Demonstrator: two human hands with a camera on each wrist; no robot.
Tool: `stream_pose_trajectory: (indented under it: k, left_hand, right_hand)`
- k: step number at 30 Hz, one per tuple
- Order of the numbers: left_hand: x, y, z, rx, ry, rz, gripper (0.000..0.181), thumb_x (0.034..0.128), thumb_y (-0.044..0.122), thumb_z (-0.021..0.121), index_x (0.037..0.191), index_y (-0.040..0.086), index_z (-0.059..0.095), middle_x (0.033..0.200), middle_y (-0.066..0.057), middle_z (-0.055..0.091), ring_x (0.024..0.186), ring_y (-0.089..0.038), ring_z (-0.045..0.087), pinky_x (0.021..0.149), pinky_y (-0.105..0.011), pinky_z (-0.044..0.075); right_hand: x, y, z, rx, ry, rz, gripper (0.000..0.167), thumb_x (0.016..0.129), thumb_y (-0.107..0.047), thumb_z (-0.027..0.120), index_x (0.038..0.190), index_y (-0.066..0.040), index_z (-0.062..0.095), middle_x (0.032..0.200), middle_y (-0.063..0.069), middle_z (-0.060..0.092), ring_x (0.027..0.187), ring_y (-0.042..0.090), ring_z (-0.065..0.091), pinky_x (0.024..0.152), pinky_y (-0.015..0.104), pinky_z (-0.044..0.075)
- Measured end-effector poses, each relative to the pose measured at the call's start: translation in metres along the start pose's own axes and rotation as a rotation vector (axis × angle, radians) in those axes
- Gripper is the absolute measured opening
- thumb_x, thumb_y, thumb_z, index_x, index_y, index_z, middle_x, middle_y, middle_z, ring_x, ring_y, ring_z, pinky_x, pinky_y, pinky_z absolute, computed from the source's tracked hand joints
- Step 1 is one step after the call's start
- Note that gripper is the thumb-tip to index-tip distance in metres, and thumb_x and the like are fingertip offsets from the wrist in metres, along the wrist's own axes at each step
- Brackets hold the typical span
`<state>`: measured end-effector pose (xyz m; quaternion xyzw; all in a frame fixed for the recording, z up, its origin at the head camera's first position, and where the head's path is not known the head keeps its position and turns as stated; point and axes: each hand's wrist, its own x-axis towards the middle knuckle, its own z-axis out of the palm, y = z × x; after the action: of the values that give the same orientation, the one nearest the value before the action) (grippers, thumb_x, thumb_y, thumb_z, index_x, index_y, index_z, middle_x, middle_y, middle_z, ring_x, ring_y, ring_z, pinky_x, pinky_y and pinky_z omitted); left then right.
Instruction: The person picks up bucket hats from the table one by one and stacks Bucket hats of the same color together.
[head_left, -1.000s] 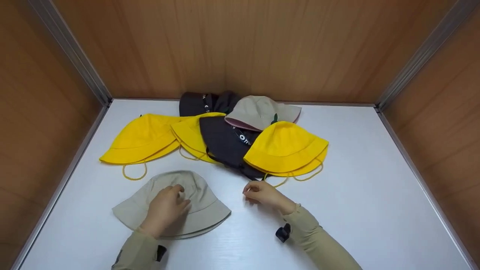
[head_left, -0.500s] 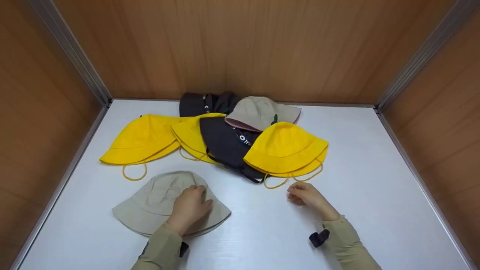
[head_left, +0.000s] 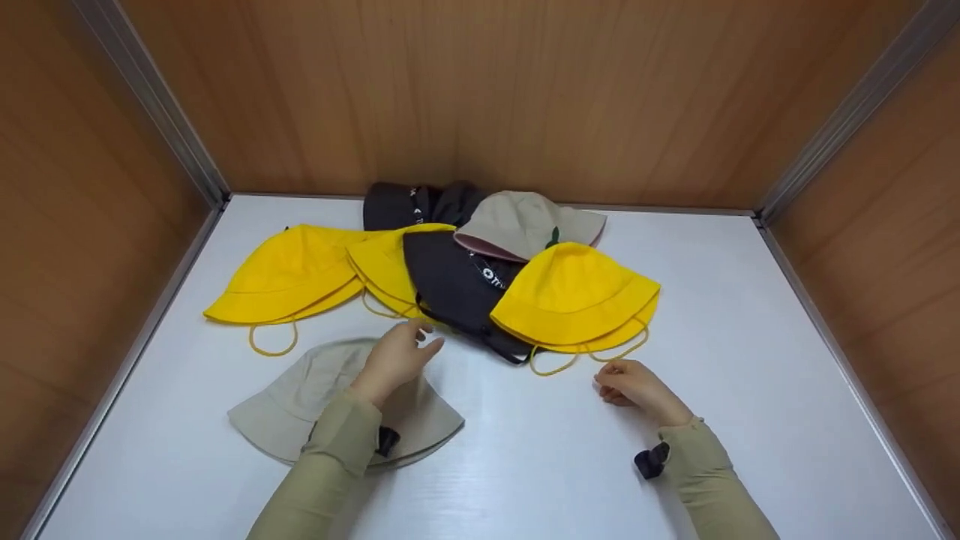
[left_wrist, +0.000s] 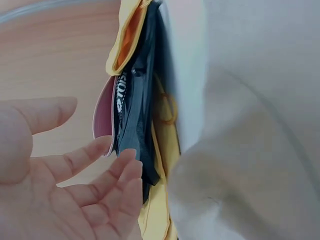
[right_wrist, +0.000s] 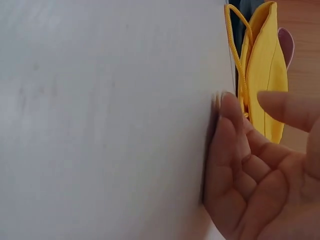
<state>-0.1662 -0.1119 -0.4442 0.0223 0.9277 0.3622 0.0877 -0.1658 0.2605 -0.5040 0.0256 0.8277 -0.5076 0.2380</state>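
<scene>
1. A beige hat (head_left: 281, 405) lies flat toward the tabletop's (head_left: 525, 487) front-left corner, crown pointing to the back edge, apparently set apart from the pile for handling alone.
2. Nearer the back edge, a yellow hat (head_left: 574, 300) overlaps a dark hat (head_left: 450, 274); a pink-lined hat (head_left: 514, 217) leans there, seemingly propped by its neighbors.
3. The left hand (head_left: 394, 358), empty, hangs above the beige hat's crown, fingers relaxed and thumb apart, fingertips toward the dark hat.
4. The right hand (head_left: 637, 390), also empty, fingers loosely bent, sits low in front of the yellow hat; whether it touches the tabletop is unclear.
</scene>
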Motion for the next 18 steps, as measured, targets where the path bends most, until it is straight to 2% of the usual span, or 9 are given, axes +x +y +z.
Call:
stream_pose_trajectory:
  k: [3, 7, 13, 18]
  left_hand:
    - [0.019, 0.009, -0.009, -0.067, -0.015, -0.048, 0.037, 0.0942, 0.026, 0.057, 0.120, -0.001, 0.056, 0.113, -0.017, 0.061, 0.101, -0.029, 0.058, 0.087, -0.043, 0.047]
    - [0.047, 0.020, -0.018, -0.129, -0.033, -0.105, 0.040, 0.0960, 0.027, 0.053, 0.125, 0.000, 0.050, 0.118, -0.018, 0.058, 0.103, -0.028, 0.056, 0.090, -0.040, 0.046]
    - [0.085, 0.023, -0.028, -0.257, -0.045, -0.114, 0.048, 0.0982, 0.025, 0.047, 0.137, -0.001, 0.037, 0.128, -0.020, 0.050, 0.114, -0.030, 0.049, 0.100, -0.041, 0.041]
    - [0.106, 0.025, -0.034, -0.386, -0.044, -0.132, 0.058, 0.0981, 0.029, 0.048, 0.146, 0.004, 0.026, 0.136, -0.019, 0.043, 0.123, -0.029, 0.043, 0.107, -0.041, 0.034]
  right_hand:
    - [0.002, 0.001, -0.001, -0.048, -0.009, 0.001, 0.017, 0.089, -0.016, 0.063, 0.092, -0.001, 0.057, 0.079, 0.002, 0.058, 0.071, 0.013, 0.054, 0.068, 0.024, 0.049]
    - [0.003, 0.002, -0.003, -0.062, 0.013, 0.025, 0.014, 0.089, -0.014, 0.063, 0.091, -0.001, 0.058, 0.078, 0.002, 0.058, 0.070, 0.013, 0.055, 0.067, 0.025, 0.050]
    - [0.007, 0.003, -0.006, -0.026, -0.013, 0.059, 0.015, 0.092, -0.018, 0.059, 0.087, -0.004, 0.059, 0.073, 0.001, 0.061, 0.065, 0.011, 0.061, 0.064, 0.024, 0.053]
    - [0.014, -0.001, -0.008, -0.039, -0.015, 0.096, 0.018, 0.092, -0.019, 0.059, 0.081, -0.005, 0.061, 0.065, 0.000, 0.063, 0.058, 0.009, 0.062, 0.058, 0.023, 0.053]
